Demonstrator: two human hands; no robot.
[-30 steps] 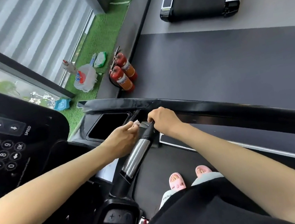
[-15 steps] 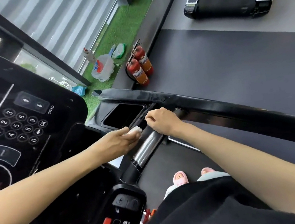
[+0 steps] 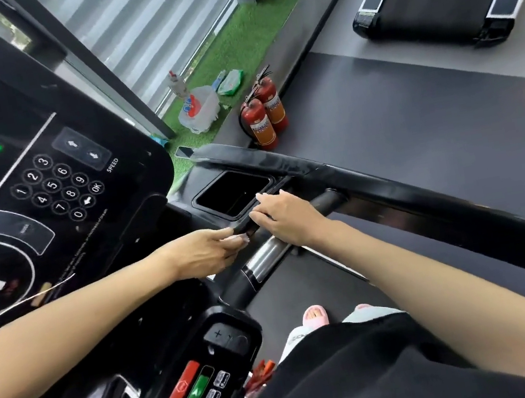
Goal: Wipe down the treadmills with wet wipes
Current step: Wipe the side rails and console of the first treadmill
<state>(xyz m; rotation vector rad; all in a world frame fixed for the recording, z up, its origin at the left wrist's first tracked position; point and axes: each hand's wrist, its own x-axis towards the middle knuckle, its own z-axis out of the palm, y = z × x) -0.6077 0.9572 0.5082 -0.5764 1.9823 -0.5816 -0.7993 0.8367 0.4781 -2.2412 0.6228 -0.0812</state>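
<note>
Two hands are close together at the treadmill handle [image 3: 264, 257]. The left hand [image 3: 204, 253] pinches a crumpled wet wipe [image 3: 239, 237] just beside the right hand [image 3: 286, 215], which lies on the handle; if its fingers wrap it, I cannot tell. A tray [image 3: 205, 196] is just behind and fire extinguishers [image 3: 262, 112] stand beyond. The handle runs from lower left to upper right.

Two red fire extinguishers [image 3: 258, 126] stand beside green turf [image 3: 244, 38] holding a plastic bag [image 3: 201, 111].
</note>
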